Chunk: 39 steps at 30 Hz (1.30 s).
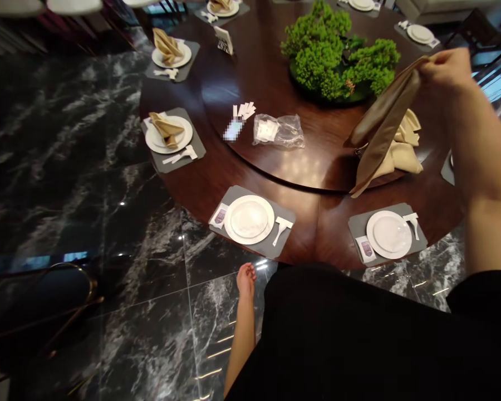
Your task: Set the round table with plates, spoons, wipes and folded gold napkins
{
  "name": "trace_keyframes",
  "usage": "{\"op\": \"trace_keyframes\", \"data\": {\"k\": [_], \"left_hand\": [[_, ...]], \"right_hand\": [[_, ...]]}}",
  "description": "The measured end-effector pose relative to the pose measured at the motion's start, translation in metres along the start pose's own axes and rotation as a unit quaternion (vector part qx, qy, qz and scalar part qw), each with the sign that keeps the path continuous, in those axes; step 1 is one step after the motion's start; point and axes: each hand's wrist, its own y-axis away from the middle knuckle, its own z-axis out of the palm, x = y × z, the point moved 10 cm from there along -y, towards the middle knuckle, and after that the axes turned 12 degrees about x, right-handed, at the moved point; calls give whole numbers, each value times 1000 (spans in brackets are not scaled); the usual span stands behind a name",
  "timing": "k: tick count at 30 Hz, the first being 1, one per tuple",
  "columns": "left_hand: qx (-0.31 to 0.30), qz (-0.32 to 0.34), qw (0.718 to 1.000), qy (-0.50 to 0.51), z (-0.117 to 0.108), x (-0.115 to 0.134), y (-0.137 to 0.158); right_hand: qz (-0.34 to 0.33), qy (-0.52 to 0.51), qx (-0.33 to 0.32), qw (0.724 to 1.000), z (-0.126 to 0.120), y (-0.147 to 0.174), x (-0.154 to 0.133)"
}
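Found the right hand (446, 67), upper right of the frame, pinched on one end of a brown napkin (382, 125). Found the left hand (246, 278) at lower centre, well apart from the right, loosely curled above the floor (87, 223), with nothing seen in it. Observed the brown napkin hanging from the right hand toward lower left, long axis on a steep slant; far nearer the right hand than the left. Noted a paler napkin pile (401, 156) behind it, a right plate (389, 234) below it, and a left plate (249, 220) nearest the left hand. Noted farther out a plastic bag (278, 131), a plant (338, 55) and, upper left, a folded napkin (166, 131).

Cannot confirm contact between brown napkin and pile. Cannot see the pile's covered side, nor most of a mat (447, 170) behind the right forearm (490, 161). Cannot identify a pixelated item (234, 129) left of the bag.
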Motion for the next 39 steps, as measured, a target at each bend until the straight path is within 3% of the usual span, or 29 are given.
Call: {"op": "trace_keyframes", "data": {"k": [3,5,7,9,11,14,17,19,21,23,26,32,35,39], "left_hand": [[-6,28,999,-22,-7,22,-12],[-29,45,998,-35,9,41,-12],[-90,83,991,-57,47,65,3],[-179,156,967,-90,103,92,38],[-276,270,915,-121,169,120,97],[-375,473,784,-144,256,150,208],[-440,584,665,-151,318,148,298],[-476,614,610,-156,342,138,332],[-493,626,581,-164,355,129,347],[-493,630,575,-173,360,123,348],[-496,637,562,-179,361,120,347],[-564,637,498,-167,356,120,361],[-591,611,497,-175,354,112,359],[-588,598,517,-174,350,107,352]], "right_hand": [[66,-61,-12,996,8,57,-26],[41,-77,-27,996,15,104,-50],[1,-69,-26,997,19,160,-71],[-50,-91,-34,994,25,221,-91],[-89,-136,-75,984,32,282,-107],[-95,-177,-132,971,38,351,-111],[-71,-179,-157,969,29,385,-97],[-56,-175,-171,968,18,397,-83],[-42,-172,-176,968,5,405,-69],[-31,-174,-179,968,-6,412,-58],[-16,-183,-183,966,-16,423,-50],[53,-214,-174,960,-22,429,-47],[95,-243,-181,948,-22,430,-47],[117,-265,-204,935,-21,432,-49]]}}
